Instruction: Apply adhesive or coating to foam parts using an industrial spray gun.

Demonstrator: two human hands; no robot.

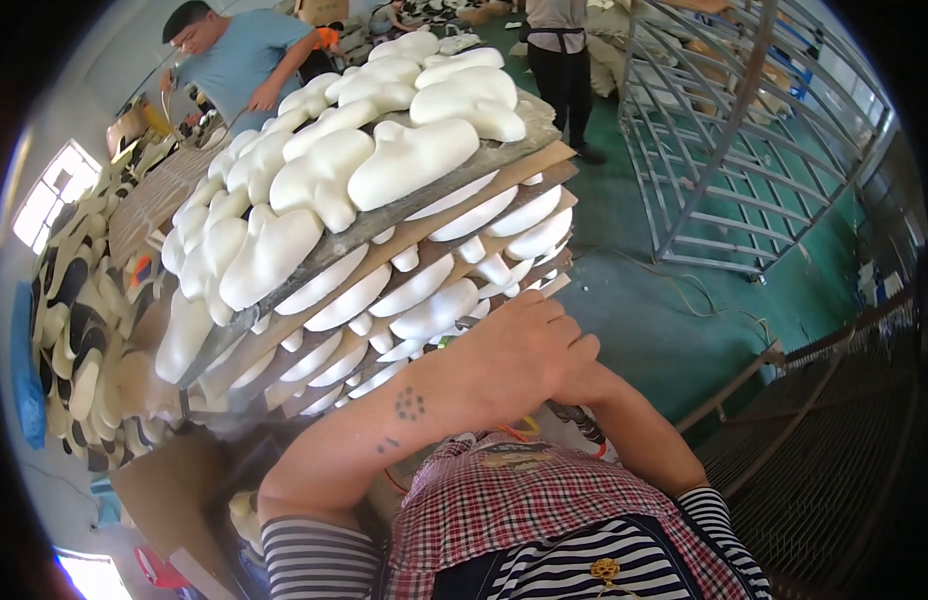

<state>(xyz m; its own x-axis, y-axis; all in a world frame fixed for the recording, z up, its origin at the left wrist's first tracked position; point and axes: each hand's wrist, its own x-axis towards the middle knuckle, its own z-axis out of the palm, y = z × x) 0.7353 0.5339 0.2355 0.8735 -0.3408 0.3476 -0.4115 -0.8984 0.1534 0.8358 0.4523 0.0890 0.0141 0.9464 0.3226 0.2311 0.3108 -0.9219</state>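
Where stacked boards (429, 200) stand ahead, white moulded pieces (414, 165) cover the top and show between the tiers; nearer, the curled left hand (534, 345) overlaps the right hand (582, 384) above a dark ribbed hose (581, 422), and I cannot tell either one's grip.

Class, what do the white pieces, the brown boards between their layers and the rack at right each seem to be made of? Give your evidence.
White pieces: probably moulded foam, smooth and softly matte; rounded, seamless forms suggest it, though another cast material is possible.
Brown boards: likely wood or fibreboard, dull; thin, flat, brown edges.
Rack: apparently metal, grey; slim, straight bars in an open frame.
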